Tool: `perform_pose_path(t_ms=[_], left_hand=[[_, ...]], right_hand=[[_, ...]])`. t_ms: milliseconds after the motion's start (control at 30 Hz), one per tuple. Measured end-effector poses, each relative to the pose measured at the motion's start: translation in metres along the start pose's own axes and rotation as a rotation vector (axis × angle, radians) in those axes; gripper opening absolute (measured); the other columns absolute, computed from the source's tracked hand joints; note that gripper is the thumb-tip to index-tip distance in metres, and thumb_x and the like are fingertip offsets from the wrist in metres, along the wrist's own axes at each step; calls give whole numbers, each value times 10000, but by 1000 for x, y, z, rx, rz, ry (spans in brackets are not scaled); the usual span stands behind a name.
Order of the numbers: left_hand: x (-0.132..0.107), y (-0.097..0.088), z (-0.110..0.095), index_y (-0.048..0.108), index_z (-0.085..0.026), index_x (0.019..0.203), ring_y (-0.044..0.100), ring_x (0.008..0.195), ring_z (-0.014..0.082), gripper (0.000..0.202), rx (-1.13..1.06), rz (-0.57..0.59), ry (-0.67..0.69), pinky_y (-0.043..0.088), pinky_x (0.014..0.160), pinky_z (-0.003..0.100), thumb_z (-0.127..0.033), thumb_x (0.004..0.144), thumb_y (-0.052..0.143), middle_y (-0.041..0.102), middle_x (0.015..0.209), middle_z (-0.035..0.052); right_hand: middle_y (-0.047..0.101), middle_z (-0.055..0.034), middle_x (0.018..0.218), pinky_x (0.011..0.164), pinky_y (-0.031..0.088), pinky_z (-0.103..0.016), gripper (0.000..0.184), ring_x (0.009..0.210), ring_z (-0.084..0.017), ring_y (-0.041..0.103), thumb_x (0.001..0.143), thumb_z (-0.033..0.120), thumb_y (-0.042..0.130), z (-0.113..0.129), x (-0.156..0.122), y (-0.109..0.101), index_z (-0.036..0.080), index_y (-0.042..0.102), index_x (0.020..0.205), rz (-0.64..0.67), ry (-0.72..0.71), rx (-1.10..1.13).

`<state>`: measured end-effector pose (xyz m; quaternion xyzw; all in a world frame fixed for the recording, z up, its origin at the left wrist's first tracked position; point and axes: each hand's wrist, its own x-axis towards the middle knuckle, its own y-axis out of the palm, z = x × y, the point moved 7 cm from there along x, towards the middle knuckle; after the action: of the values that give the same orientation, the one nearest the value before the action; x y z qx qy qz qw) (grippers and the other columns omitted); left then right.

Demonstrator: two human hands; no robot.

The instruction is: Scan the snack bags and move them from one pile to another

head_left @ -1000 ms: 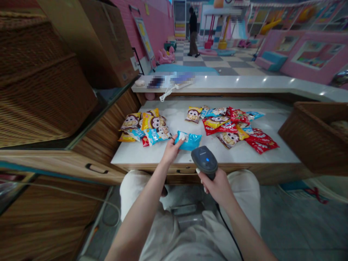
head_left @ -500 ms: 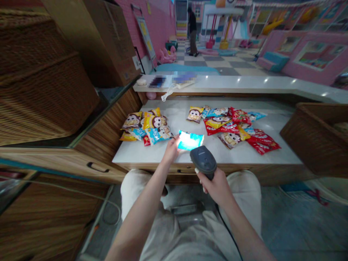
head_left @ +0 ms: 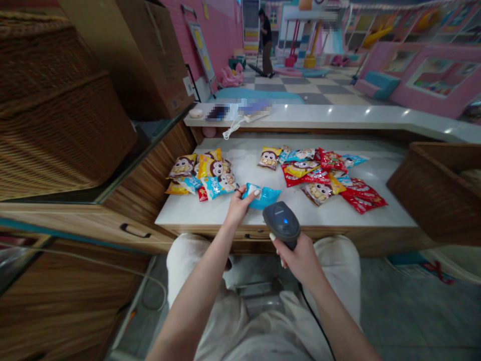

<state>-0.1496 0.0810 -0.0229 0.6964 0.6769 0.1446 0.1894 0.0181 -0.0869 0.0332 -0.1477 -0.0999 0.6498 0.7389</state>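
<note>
My left hand (head_left: 239, 205) pinches one end of a blue snack packet (head_left: 265, 196) and holds it just above the white counter (head_left: 338, 213). My right hand (head_left: 298, 258) grips a black handheld barcode scanner (head_left: 281, 223) with a blue light on top, pointed at the packet from below and to the right. A pile of yellow and blue snack packets (head_left: 201, 175) lies left of my left hand. A larger spread of red, yellow and blue packets (head_left: 325, 178) lies to the right.
A wicker basket (head_left: 436, 188) stands at the counter's right end, and larger wicker baskets (head_left: 56, 110) sit on the left shelf. A raised white ledge (head_left: 338, 118) runs behind the counter. A person (head_left: 266, 42) stands far off on the checkered floor.
The scanner's light lit the blue packet brightly half a second ago and has gone off. My left hand has turned the packet slightly. The scanner has stayed in place.
</note>
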Motion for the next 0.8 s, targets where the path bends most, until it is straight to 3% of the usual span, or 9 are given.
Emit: perform_pose_path(t_ms=[267,533,800], left_hand=[[0,0,-2,774,-173,945,678,681,129,577,-51,-60,16,559,676,243,-535,574,1028,780,823,0],[5,-7,4,774,-189,869,616,611,121,512,-6,-39,54,477,549,217,-633,683,951,690,683,-20],[4,-3,0,802,-160,979,736,803,200,568,-14,-13,60,559,735,293,-632,694,935,805,883,62]], right_hand=[[598,18,450,472,486,-285,315,397,-208,619,893,529,685,2,-2,0,254,630,751,6,-6,1],[593,14,447,460,483,-284,322,382,-208,619,873,530,675,6,-1,2,261,616,707,14,12,-2],[619,1,463,463,482,-279,338,391,-206,628,895,531,670,8,-1,3,259,617,701,29,-11,-14]])
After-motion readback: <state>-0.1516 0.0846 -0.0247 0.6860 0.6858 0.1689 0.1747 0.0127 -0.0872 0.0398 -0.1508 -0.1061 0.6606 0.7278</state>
